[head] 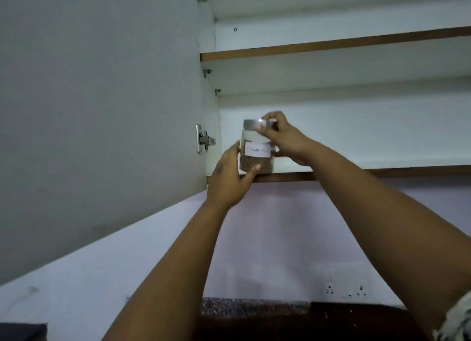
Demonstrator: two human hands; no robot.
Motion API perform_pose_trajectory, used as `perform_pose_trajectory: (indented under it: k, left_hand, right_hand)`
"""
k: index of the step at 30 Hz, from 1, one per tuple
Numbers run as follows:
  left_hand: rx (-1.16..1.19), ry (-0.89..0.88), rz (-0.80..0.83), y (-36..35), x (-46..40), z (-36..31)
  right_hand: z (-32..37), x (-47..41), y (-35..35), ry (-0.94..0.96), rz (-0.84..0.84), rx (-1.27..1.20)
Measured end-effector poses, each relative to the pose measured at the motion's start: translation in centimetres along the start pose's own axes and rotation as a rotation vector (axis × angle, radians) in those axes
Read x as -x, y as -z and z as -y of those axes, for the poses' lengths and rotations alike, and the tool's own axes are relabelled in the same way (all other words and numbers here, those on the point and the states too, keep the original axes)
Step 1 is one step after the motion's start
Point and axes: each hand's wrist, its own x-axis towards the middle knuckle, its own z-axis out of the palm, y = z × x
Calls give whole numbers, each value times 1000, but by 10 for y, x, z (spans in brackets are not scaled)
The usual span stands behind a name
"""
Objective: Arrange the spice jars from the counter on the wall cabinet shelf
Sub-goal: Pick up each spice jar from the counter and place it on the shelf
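Glass jar (256,149) with a steel lid, brown spice in the bottom half, upright at the front left corner of the bottom shelf (382,171). Looks like its base is on or just over the front edge, can't tell which. Left hand (229,180) cups the lower side, fingers wrapped on the glass. Right hand (283,139) pinches the lid from the right. Both are closed on it. Free shelf lies behind and to the right, so I'd guess a straight push back.

Lighting dim and flat, with a cool grey cast. Glare on the jar lid (257,123). Label text blurred; edges bowed by wide-angle distortion.
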Motion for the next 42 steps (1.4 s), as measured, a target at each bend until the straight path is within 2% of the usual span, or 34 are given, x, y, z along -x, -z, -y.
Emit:
perform_pose_trajectory:
  k: [2,4,9,15,20,36,39,42]
  left_hand:
    - [-275,-84,-144,-16,12,27]
    - [-439,-233,-241,-29,22,47]
    - [-516,-230,-378,-45,14,60]
    - [-589,-286,-457,-53,11,72]
    - [-596,-281,-482,-58,11,75]
    - [-584,-298,-471,-55,12,73]
    - [-581,-326,-446,-51,14,72]
    - [-574,-319,-421,-48,17,69]
  right_hand:
    - [-13,-15,-1,-83,34,79]
    - [-16,-26,0,-146,88,112]
    - [-23,-61,-13,-259,210,107]
    - [-35,-89,-43,-239,244,115]
    - [-40,-98,-63,-188,251,151]
    - [-42,-87,-65,-112,165,278]
    - [-41,-82,-67,-46,113,441]
    - [-51,-75,-64,-10,-26,706]
